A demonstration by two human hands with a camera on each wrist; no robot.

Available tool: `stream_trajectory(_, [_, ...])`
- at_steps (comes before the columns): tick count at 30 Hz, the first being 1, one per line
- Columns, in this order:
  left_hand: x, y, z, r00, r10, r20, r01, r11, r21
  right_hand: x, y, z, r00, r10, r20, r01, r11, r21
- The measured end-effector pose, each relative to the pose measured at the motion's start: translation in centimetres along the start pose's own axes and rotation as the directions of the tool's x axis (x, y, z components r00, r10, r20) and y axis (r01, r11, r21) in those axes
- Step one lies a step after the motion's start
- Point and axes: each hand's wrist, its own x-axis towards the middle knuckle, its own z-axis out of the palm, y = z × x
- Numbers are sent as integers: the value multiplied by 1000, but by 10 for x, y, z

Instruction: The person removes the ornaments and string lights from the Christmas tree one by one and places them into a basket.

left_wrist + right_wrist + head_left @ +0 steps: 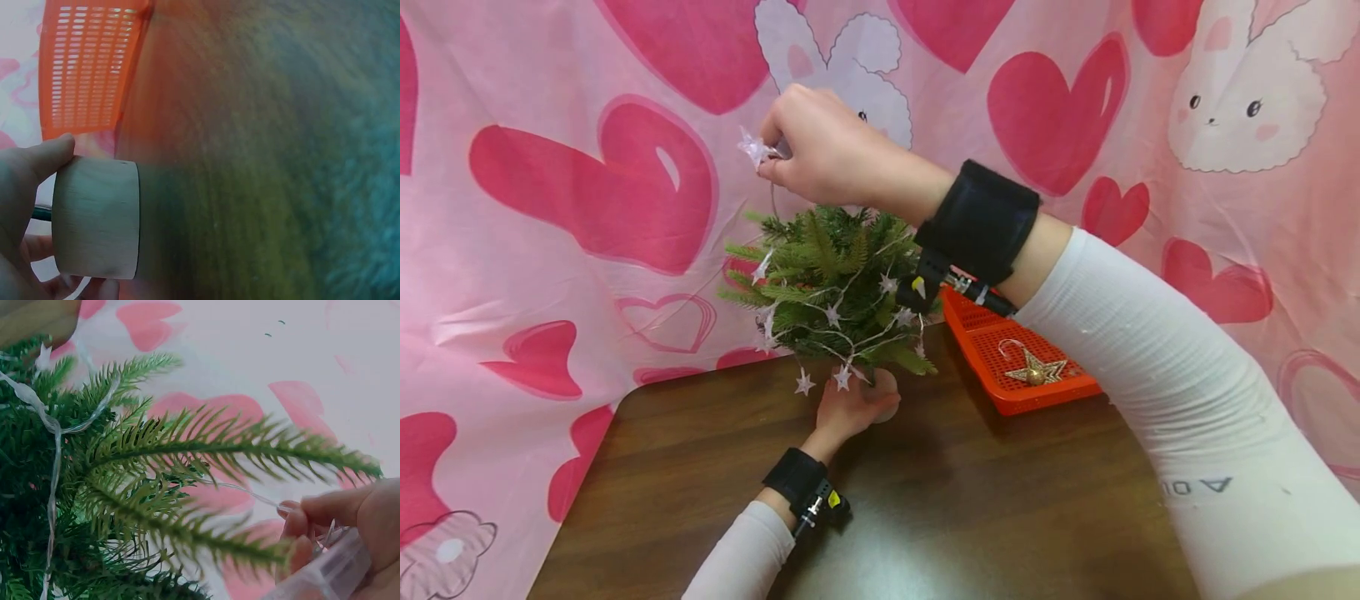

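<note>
A small artificial Christmas tree (pixel 827 250) stands on the table, wound with a star string light (pixel 842 377) on clear wire. My left hand (pixel 847 414) grips its round wooden base (pixel 97 219), thumb on one side and fingers on the other. Up beyond the treetop, my right hand (pixel 820 146) holds an end of the string light, and a clear star (pixel 754 150) sticks out past the fingertips. In the right wrist view, thumb and fingers pinch the wire (pixel 240 489). A clear plastic piece (pixel 337 569) lies within that hand, its full shape cut off.
An orange perforated basket (pixel 1007 404) stands right of the tree, partly behind the right arm. Inside lies a gold star ornament (pixel 1036 368). Pink heart-patterned cloth (pixel 655 192) hangs behind the brown wooden table (pixel 700 450).
</note>
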Motion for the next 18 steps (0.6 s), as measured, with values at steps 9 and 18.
stream_trajectory(9, [6, -15, -11, 978, 125, 166, -52, 921, -386, 0, -4, 0, 1000, -13, 21, 13, 1000, 5])
stream_trajectory(18, [7, -23, -18, 977, 180, 118, -105, 878, -466, 5, 0, 1, 997, -37, 70, 28, 992, 127])
